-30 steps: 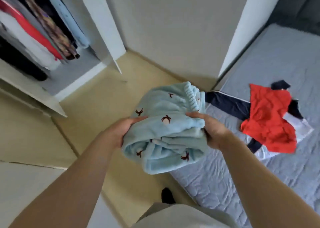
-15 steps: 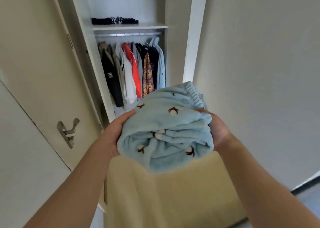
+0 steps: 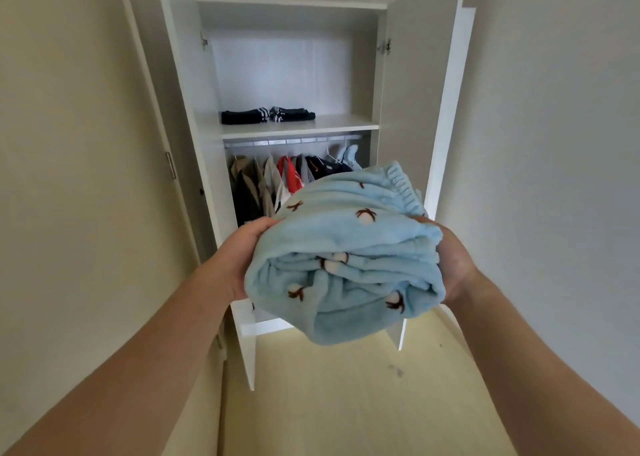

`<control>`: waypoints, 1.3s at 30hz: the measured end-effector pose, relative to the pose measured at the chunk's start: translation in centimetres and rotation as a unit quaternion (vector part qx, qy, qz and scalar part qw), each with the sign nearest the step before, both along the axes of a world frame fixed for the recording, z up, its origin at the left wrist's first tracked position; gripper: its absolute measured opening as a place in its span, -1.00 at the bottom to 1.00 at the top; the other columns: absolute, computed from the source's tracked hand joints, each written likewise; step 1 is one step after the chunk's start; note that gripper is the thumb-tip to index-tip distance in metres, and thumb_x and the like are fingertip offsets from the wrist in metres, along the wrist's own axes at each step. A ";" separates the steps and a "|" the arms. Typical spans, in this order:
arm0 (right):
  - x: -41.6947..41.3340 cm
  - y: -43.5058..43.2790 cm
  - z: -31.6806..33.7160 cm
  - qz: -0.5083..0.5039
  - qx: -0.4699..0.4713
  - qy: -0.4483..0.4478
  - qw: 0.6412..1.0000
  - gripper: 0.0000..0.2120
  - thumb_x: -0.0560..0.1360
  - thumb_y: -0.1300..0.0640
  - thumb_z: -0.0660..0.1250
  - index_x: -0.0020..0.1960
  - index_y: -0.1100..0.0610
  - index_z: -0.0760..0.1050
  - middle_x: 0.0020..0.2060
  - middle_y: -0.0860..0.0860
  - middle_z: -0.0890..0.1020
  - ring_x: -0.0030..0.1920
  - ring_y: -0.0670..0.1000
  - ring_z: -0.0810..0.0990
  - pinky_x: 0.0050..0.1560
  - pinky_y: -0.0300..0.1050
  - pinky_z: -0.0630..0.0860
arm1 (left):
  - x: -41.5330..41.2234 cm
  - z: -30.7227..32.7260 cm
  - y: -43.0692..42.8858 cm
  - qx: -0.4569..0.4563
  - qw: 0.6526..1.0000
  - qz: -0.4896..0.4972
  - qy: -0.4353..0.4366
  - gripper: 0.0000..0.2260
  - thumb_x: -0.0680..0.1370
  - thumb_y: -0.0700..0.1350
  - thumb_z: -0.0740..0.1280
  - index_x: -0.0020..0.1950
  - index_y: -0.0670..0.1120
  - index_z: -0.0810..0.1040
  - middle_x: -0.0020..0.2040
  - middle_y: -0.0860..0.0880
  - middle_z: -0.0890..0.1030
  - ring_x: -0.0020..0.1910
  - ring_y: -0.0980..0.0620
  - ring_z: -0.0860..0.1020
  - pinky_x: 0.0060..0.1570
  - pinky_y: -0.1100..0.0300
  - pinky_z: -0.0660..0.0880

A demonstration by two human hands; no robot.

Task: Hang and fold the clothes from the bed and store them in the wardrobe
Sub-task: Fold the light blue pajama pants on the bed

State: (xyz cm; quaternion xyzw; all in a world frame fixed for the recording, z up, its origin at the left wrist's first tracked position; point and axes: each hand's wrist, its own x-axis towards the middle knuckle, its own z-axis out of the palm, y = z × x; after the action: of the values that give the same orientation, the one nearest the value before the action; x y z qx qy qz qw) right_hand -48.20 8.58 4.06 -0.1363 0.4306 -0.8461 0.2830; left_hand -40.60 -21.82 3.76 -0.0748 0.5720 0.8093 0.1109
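Pale walls and a light wooden floor [image 3: 346,403] now frame a tall white wardrobe [image 3: 405,74], which stands open dead centre in the upper half of the frame. A second ago the view looked down at the bed and the clothes left on it. Half a second ago the wardrobe sat off toward the upper left. The bed has since dropped out of sight, and the person faces the opening squarely.

The folded light-blue fleece garment [image 3: 346,265] with small brown-and-white motifs is held as before at centre frame, in the air in front of the wardrobe and not yet inside it. The left hand [image 3: 242,258] grasps its left end with the thumb lying over the top fold. The right hand [image 3: 453,265] clasps the right end beside the ruffled elastic edge. The fingers under the bundle are hidden, so how far they curl is probably best left unsaid.

Inside, the white upper shelf [image 3: 298,130] carries dark folded items with white stripes [image 3: 268,115] toward its left, with bare board to their right. Below it a metal rail [image 3: 291,141] holds a row of hanging clothes [image 3: 270,185], partly screened by the garment.

My reading is that carrying is nearly over and placing comes next, most likely on that shelf, while more clothes wait on the bed.
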 end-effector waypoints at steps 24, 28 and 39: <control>-50.3 -16.7 9.1 -0.140 -0.062 0.127 0.980 -0.49 0.55 -0.03 0.36 0.44 0.15 0.47 0.31 0.22 0.59 0.31 0.21 0.58 0.38 0.24 0.46 | -53.7 8.6 -12.4 0.186 0.953 0.047 0.235 -0.46 0.60 0.04 0.26 0.48 -0.28 0.41 0.44 -0.28 0.46 0.43 -0.21 0.44 0.45 -0.10 0.35; -60.4 -18.2 9.4 -0.133 -0.091 0.129 0.979 -0.58 0.62 0.03 0.29 0.43 0.17 0.48 0.30 0.23 0.60 0.29 0.22 0.59 0.32 0.22 0.51 | -63.1 8.9 -13.2 0.162 0.946 0.052 0.275 -0.50 0.56 -0.13 0.24 0.49 -0.25 0.41 0.45 -0.26 0.45 0.44 -0.24 0.43 0.43 -0.12 0.38; -84.9 -26.5 13.6 -0.136 -0.050 0.110 0.983 -0.56 0.58 0.05 0.39 0.41 0.16 0.50 0.24 0.18 0.64 0.25 0.20 0.62 0.31 0.26 0.51 | -83.7 12.8 -18.9 -0.036 0.970 0.211 0.115 -0.70 0.60 -0.24 0.22 0.29 -0.20 0.58 0.15 -0.17 0.69 0.09 -0.12 0.66 0.07 -0.05 0.62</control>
State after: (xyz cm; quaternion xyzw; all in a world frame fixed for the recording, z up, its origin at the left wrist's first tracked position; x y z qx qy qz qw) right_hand -133.15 -17.91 17.67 -0.1828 0.4310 -0.8769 0.1086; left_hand -124.33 -40.76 16.52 -0.1041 0.5810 0.7963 -0.1323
